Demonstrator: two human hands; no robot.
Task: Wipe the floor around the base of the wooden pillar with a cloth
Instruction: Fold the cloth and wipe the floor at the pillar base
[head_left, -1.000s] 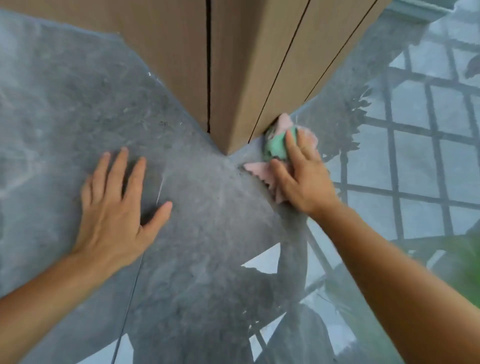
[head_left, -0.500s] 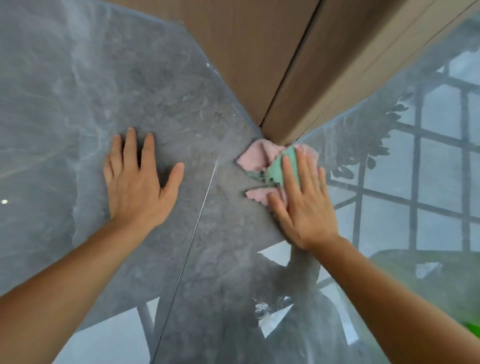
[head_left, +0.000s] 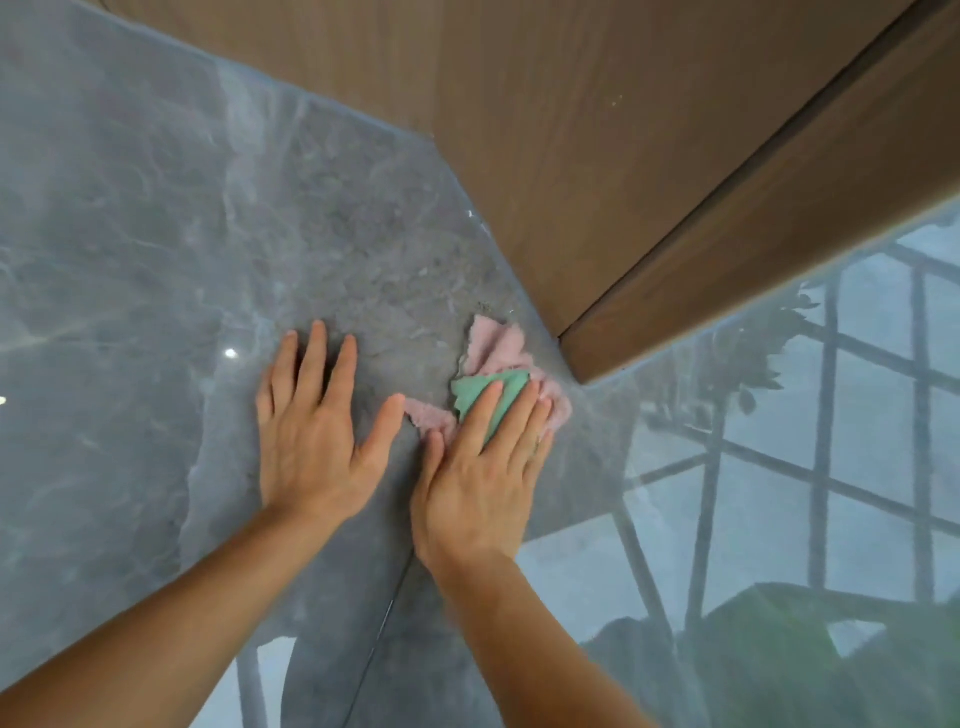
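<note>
A wooden pillar fills the top of the view, its bottom corner meeting the glossy grey marble floor near the middle right. A crumpled pink and green cloth lies on the floor just left of that corner. My right hand presses flat on the cloth, fingers spread over its green part. My left hand rests flat on the bare floor beside it, fingers apart, thumb close to the cloth's pink edge.
Dust and grit specks lie along the pillar's left base edge. A tile joint runs down between my forearms. The floor at the right reflects a window grid and plants.
My right hand has slid the cloth from the pillar's right side, round the corner, to its left side. My left hand now lies closer to the right hand. The view has shifted.
</note>
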